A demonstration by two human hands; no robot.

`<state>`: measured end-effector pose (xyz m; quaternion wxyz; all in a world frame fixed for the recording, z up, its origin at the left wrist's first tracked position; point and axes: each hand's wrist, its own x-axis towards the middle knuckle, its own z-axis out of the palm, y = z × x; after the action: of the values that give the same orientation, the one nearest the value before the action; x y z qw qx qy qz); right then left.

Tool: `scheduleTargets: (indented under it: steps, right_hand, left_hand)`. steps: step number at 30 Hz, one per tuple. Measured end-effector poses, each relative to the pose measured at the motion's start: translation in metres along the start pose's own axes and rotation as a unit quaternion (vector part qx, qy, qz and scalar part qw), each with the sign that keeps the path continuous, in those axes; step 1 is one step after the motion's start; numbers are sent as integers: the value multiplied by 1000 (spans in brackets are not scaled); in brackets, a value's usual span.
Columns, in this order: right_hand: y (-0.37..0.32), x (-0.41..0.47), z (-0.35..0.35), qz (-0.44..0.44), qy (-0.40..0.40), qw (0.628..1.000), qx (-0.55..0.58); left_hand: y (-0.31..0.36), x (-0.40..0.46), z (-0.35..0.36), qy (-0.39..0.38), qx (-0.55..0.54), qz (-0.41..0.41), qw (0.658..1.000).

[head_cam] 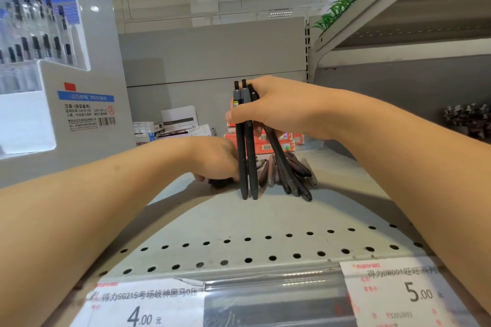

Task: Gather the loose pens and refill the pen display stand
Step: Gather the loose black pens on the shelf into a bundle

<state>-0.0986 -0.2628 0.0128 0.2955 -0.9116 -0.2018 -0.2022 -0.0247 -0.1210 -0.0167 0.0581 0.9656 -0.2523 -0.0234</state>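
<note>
My right hand (268,107) grips a bunch of three dark pens (248,156) near their tops, standing them upright with their tips on the grey shelf (239,220). Several loose dark pens (295,170) lie in a pile on the shelf just behind and to the right of the bunch. My left hand (215,159) rests low on the shelf left of the bunch, fingers curled over a dark pen (220,182) that is mostly hidden. The white pen display stand (79,66) rises at the left, with rows of pens in its clear slots.
Red and white stationery boxes (276,141) are stacked at the back of the shelf. Price labels (398,292) run along the perforated front edge. An upper shelf (398,21) with green plants overhangs on the right. A dark flower decoration (467,119) stands at far right.
</note>
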Motion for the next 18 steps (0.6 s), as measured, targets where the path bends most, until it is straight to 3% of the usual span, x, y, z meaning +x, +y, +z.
scheduleTargets:
  steps: [3,10,14,18]
  right_hand:
    - [3,-1,-3,14,4,1000,-7]
    - [3,-5,-7,44,-13,997,56]
    - [5,-6,-9,57,-9,995,83]
    - [6,-5,-9,66,-8,990,128]
  left_hand:
    - [-9,-1,-6,-47,2,-8,999]
    - [-24,-9,-14,-51,-63,-23,996]
    - [-27,-15,-17,-12,-108,-13,994]
    - [-24,-24,-25,44,-245,53,967]
